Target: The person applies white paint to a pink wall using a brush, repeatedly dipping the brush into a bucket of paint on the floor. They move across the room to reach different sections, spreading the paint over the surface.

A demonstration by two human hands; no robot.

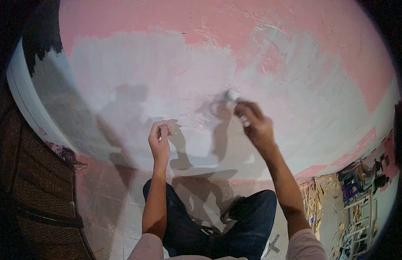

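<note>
Paintbrush (232,96): in the right hand (255,125), its pale head up against the wall, near the middle of the view. Blur on brush and hand; cannot tell for certain whether the bristles touch, though the head's shadow lies right beside it.

Right fingers: bent round the white handle (245,121), thumb side hard to make out. Left hand (159,136): raised in front of the wall, lower than the brush; fingers curled in toward the thumb, tips close together. Cannot tell if anything is pinched there, or if the knuckles rest on the wall.

Wall surface: pale coat (136,65) over a broad middle band, its upper edge ragged. Pink paint (123,17) bare above, down the right side, and in a streaky patch (274,56) above and right of the brush. Faint pink shows through around the brush too. Rough, lifted spots in places.

Step in hand, as I judge it: spreading the pale coat over the pink. Work looks well along in the middle, undone higher up and at right. Next move would seem to call for level strokes over the thin area by the brush, then working up into the streaky patch, going lightly where the surface is lifted.

Around: tiled floor (107,206) below, woven panel (45,173) at left, wood scraps (324,195) on the floor at right.
</note>
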